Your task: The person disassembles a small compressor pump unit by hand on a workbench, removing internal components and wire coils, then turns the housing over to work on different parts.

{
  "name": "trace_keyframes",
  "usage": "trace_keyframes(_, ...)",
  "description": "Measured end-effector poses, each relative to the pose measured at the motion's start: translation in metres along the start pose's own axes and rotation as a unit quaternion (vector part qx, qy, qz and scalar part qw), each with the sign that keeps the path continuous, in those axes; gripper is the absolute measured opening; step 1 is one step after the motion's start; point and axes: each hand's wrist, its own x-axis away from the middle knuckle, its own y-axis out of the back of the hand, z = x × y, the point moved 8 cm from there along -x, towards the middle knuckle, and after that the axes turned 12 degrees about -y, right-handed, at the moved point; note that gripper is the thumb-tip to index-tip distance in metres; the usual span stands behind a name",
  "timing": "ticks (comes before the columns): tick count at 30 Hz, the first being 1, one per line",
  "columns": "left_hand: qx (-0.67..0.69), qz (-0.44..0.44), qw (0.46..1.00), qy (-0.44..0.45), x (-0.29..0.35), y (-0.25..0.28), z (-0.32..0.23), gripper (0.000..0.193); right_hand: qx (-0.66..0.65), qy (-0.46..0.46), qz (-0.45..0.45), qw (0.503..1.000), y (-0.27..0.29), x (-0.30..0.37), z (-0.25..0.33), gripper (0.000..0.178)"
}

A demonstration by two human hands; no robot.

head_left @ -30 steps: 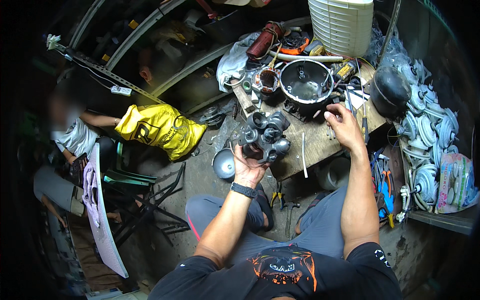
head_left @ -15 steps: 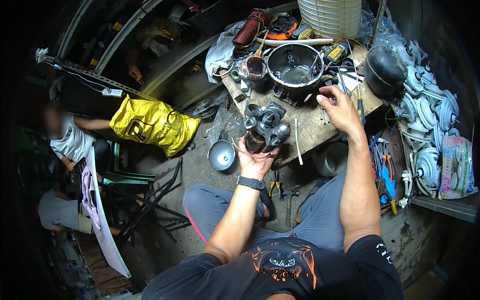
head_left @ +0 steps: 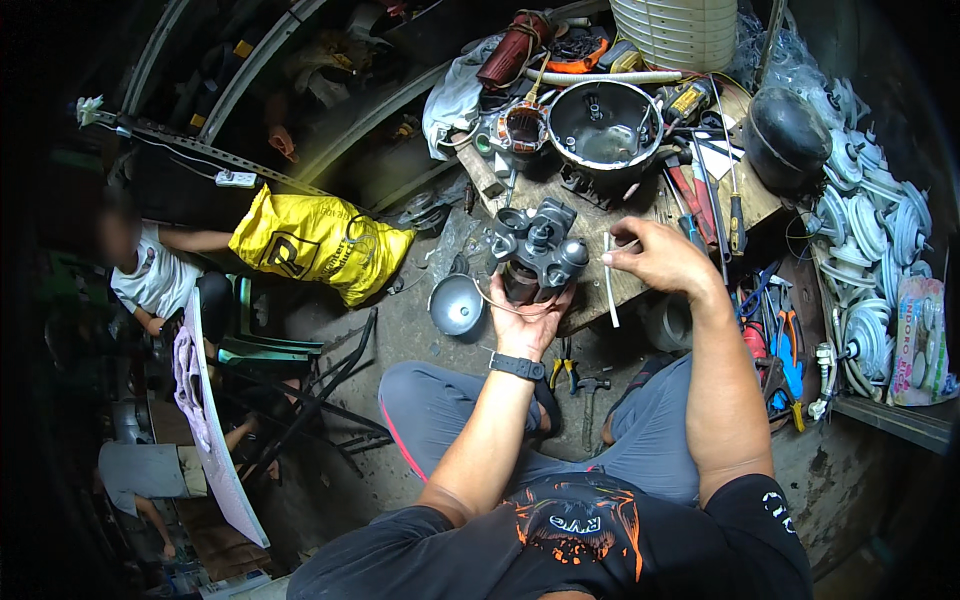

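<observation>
My left hand cups a dark cast-metal compressor part from below, with a copper-coloured thin tube curving at its side. The part stands upright, with round housings and bolts on top. To its right, my right hand hovers over the bench edge, thumb and fingertips brought together. Whether a small piece is pinched in them I cannot make out. A thin white strip lies at the bench edge just beneath these fingertips. On the floor left of the compressor part sits a grey metal bowl-shaped cover.
The wooden bench carries an open black round shell, a copper-wound stator, screwdrivers and a black dome. Pliers and a hammer lie between my legs. A person at left holds a yellow sack.
My right hand has come down and left from above the bench tools toward the compressor part. My left hand still holds that part. The view has shifted slightly.
</observation>
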Motion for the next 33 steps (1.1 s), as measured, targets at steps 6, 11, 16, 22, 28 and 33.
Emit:
trace_keyframes(6,-0.025,-0.022,0.999,-0.034,0.007,-0.001,0.0,0.07,-0.065,-0.006,-0.003,0.998,-0.035,-0.009,0.012,0.066)
trace_keyframes(11,-0.022,-0.024,0.999,-0.031,0.008,0.001,0.004,0.068,-0.122,-0.026,-0.006,0.992,-0.047,-0.014,0.016,0.059)
trace_keyframes(16,-0.033,-0.011,0.999,-0.011,0.006,0.005,0.012,0.062,-0.092,-0.053,-0.052,0.993,-0.048,-0.022,0.001,0.054)
trace_keyframes(22,-0.108,-0.056,0.992,-0.043,0.001,0.012,0.006,0.068,-0.102,-0.044,-0.049,0.993,-0.049,-0.023,0.001,0.052)
trace_keyframes(28,-0.12,-0.086,0.989,-0.031,0.008,0.003,0.005,0.07,-0.092,-0.041,-0.067,0.993,-0.049,-0.028,-0.002,0.055)
trace_keyframes(33,-0.152,-0.126,0.98,-0.006,0.029,0.022,-0.009,0.076,-0.066,-0.058,-0.069,0.994,-0.048,-0.03,-0.006,0.055)
